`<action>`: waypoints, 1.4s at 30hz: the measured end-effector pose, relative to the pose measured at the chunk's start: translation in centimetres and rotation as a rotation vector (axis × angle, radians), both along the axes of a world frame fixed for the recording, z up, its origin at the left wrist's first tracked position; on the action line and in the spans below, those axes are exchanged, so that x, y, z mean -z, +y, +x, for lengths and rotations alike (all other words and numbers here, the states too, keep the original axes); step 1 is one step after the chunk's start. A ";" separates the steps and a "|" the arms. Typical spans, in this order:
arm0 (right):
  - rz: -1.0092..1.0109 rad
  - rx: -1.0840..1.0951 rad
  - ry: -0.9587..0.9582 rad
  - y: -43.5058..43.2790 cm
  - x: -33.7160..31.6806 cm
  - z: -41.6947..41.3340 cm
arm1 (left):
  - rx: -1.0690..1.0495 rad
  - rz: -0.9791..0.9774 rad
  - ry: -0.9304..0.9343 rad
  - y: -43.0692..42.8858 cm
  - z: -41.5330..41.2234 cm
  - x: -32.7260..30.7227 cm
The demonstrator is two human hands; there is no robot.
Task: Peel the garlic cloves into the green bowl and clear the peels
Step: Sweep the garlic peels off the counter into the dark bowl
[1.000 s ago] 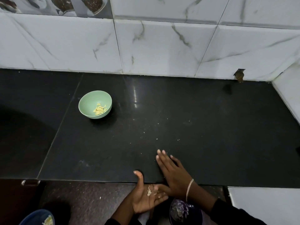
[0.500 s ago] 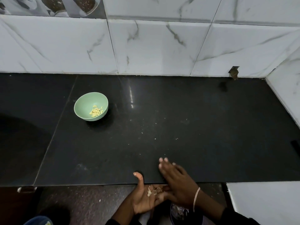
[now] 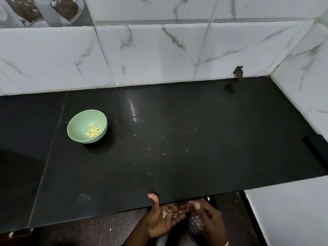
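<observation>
Lower centre: I am cupping peels in my open left grip below the desk edge; right grip blurred, I cannot tell; sweeping gently avoids spills

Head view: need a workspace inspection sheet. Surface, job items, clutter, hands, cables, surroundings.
Surface: polished black stone counter.
Job's things: round light green bowl upright on the counter's left part, holding peeled yellowish garlic cloves; papery garlic peels lie in the left palm; dark bowl below the counter edge, peel scraps inside.
Clutter: tiny pale flecks scattered on the counter.
Hands: left hand palm up, cupped, thumb on the counter edge; right hand beside it, fingers blurred.
Cables: nothing seen.
Surroundings: white marble-pattern wall tiles; small notch in one tile.
</observation>
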State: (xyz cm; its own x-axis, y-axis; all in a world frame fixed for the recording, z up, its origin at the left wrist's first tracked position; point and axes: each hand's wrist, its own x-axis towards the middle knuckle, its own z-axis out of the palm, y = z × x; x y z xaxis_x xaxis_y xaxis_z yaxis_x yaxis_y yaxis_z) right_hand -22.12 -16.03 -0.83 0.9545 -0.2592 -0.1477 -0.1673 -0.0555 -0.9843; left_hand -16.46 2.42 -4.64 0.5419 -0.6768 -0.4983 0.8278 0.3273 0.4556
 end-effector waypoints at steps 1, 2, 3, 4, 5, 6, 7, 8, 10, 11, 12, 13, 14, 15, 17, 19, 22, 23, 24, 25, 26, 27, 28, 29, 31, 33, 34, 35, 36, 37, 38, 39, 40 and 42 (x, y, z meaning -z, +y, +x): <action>0.172 0.208 0.127 0.1 0.3 -0.1 | 0.016 -0.025 0.003 0.0 0.1 0.3; 0.349 0.400 0.256 0.0 0.7 -0.2 | 0.016 -0.029 0.017 -0.1 0.0 0.7; 0.492 0.549 0.370 0.0 1.2 -0.3 | 0.017 -0.020 0.044 -0.1 -0.1 0.9; 0.605 0.655 0.444 -0.1 1.6 -0.4 | 0.016 -0.024 0.074 -0.3 -0.2 1.0; 0.691 0.730 0.472 -0.2 2.2 -0.8 | 0.022 -0.029 0.088 -0.4 -0.4 1.2; 0.756 0.793 0.479 0.0 2.5 -1.0 | 0.020 -0.026 0.087 -0.6 -0.5 1.2; 0.798 0.830 0.479 0.2 2.8 -1.2 | 0.014 -0.022 0.083 -0.7 -0.6 1.0; 0.837 0.864 0.479 0.5 3.0 -1.5 | 0.012 -0.008 0.072 -0.9 -0.8 0.6; 0.936 0.909 0.438 1.1 3.2 -1.8 | 0.024 0.023 0.043 -1.4 -1.2 0.4; 0.998 0.928 0.414 1.5 3.3 -1.9 | 0.042 0.052 0.027 -1.7 -1.5 0.4; 1.051 0.947 0.391 2.0 3.5 -1.9 | 0.065 0.087 0.001 -2.1 -1.7 0.3; 1.093 0.972 0.366 2.4 3.6 -2.0 | 0.086 0.115 -0.027 -2.6 -1.9 0.3; 1.130 1.002 0.337 2.8 3.7 -2.2 | 0.115 0.111 -0.056 -3.0 -2.2 0.5; 1.160 1.027 0.305 3.2 3.6 -2.2 | 0.147 0.114 -0.101 -3.6 -2.3 0.6; 1.222 1.098 0.219 3.4 3.2 -2.4 | 0.200 0.132 -0.155 -5.2 -2.3 0.7; 1.260 1.176 0.138 2.8 2.8 -2.5 | 0.220 0.180 -0.151 -7.4 -2.4 0.2; 1.286 1.263 0.068 1.0 3.3 -2.8 | 0.262 0.194 -0.151 -10.5 -2.5 0.4; 1.278 1.291 0.055 0.4 3.5 -2.9 | 0.281 0.212 -0.148 -11.4 -2.6 0.4; 1.272 1.323 0.029 -0.6 4.2 -3.2 | 0.304 0.226 -0.142 -12.8 -2.8 0.6; 1.270 1.355 0.016 -1.3 4.9 -3.4 | 0.323 0.236 -0.126 -13.8 -3.0 1.0; 1.267 1.392 0.003 -2.3 6.0 -3.9 | 0.348 0.247 -0.109 -15.2 -3.5 1.8; 1.268 1.417 -0.002 -3.0 6.8 -4.2 | 0.369 0.246 -0.088 -16.2 -3.9 2.7; 1.273 1.422 -0.012 -3.5 7.7 -4.6 | 0.398 0.252 -0.073 -17.0 -4.1 3.5; 1.284 1.433 -0.031 -4.6 9.2 -4.9 | 0.430 0.262 -0.072 -18.3 -4.4 4.8; 1.304 1.467 -0.022 -6.3 12.9 -5.7 | 0.446 0.298 -0.064 -20.6 -5.1 8.3; 1.316 1.489 0.012 -7.7 16.7 -6.2 | 0.419 0.352 -0.056 -22.2 -5.7 11.8; 1.317 1.504 0.031 -8.3 18.7 -6.4 | 0.402 0.394 -0.056 -23.0 -6.0 13.6; 1.318 1.514 0.052 -8.8 20.5 -6.5 | 0.382 0.425 -0.054 -23.7 -6.3 15.3; 1.312 1.523 0.076 -9.3 23.0 -6.7 | 0.369 0.445 -0.049 -24.4 -6.6 17.8; 1.304 1.524 0.110 -10.0 25.3 -6.8 | 0.370 0.466 -0.049 -25.2 -6.7 19.9; 1.291 1.525 0.145 -10.6 27.6 -6.8 | 0.378 0.485 -0.047 -25.8 -6.7 21.8; 1.281 1.522 0.185 -11.3 29.8 -6.8 | 0.385 0.496 -0.036 -26.4 -6.7 24.1; 1.282 1.515 0.226 -11.8 32.0 -7.1 | 0.393 0.516 -0.009 -26.9 -6.7 26.0; 1.294 1.493 0.282 -12.7 35.4 -7.5 | 0.449 0.578 0.080 -27.9 -6.6 28.9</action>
